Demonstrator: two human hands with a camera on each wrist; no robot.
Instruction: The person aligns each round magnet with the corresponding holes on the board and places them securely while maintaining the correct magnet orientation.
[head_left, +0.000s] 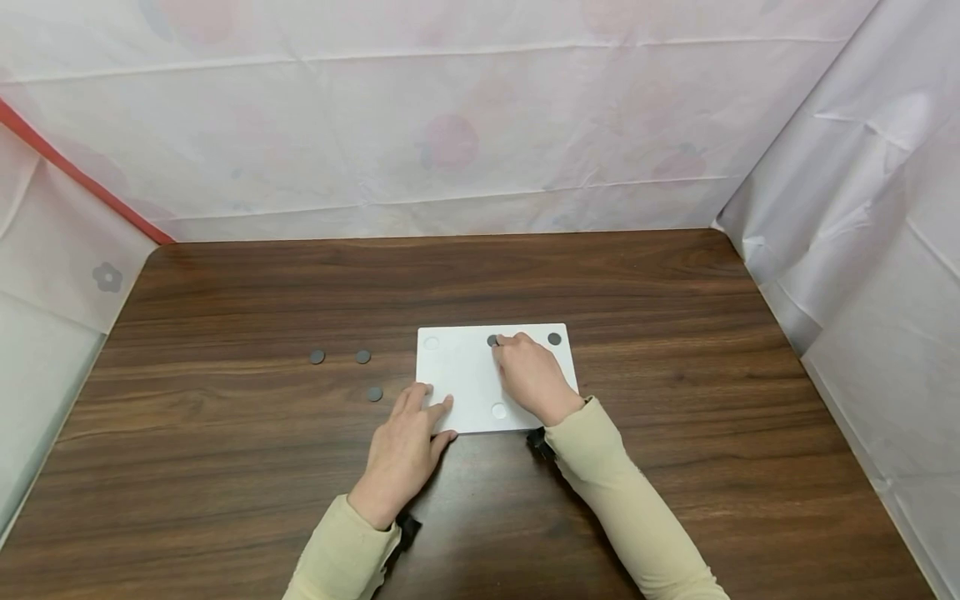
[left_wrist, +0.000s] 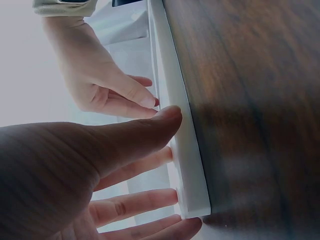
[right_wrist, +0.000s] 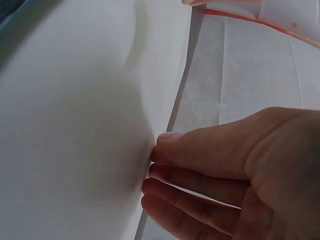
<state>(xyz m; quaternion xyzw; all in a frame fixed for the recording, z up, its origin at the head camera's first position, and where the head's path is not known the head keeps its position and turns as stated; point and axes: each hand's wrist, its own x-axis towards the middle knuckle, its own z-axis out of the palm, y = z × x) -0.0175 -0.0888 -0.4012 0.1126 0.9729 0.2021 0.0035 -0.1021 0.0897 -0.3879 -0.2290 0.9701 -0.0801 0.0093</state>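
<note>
A white rectangular board with shallow round recesses lies on the table. One dark grey disc fills the recess at its far right corner. At the middle of the far edge, another dark grey disc shows beside the fingertips of my right hand. Thumb and fingers come together there in the right wrist view, hiding the disc. My left hand rests on the near left corner, fingers spread on the board and thumb at its front edge. Bare recesses show at the far left and near middle.
Three loose dark grey discs lie left of the board: one farthest left, one nearer the board, and one closer to the left hand. The dark wood table is bordered by pale printed curtains at the back and sides.
</note>
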